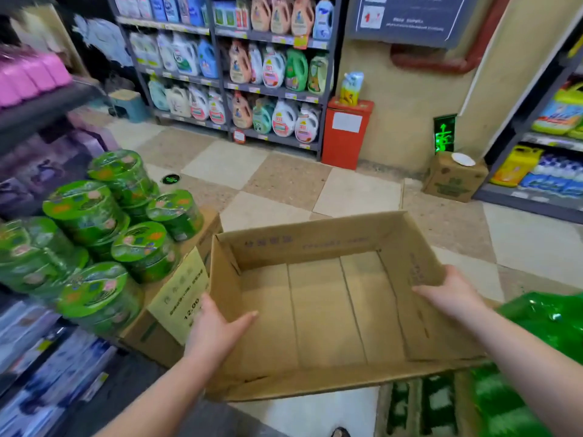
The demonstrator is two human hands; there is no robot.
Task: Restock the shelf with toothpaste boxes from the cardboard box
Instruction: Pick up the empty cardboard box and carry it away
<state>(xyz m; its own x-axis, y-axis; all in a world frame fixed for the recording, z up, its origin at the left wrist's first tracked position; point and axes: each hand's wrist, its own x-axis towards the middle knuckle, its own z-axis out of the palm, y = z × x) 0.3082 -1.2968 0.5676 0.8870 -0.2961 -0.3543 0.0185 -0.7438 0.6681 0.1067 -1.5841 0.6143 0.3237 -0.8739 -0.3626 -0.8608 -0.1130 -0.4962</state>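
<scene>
Cardboard walls were clamped by both hands: the left hand (217, 329) gripped the cardboard box (328, 313) at its left wall, the right hand (448, 294) its right wall. Held above the tiled floor (268, 184), beside green tubs (85, 209), it showed only its bare bottom.

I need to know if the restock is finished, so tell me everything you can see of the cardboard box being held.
The cardboard box is plain brown corrugated card, open-topped, with faint blue print on its inner walls. It is empty: only the creased bottom flaps show. It hangs tilted over the tiled floor. The left hand grips its left wall, thumb inside; the right hand grips the right wall.
</scene>
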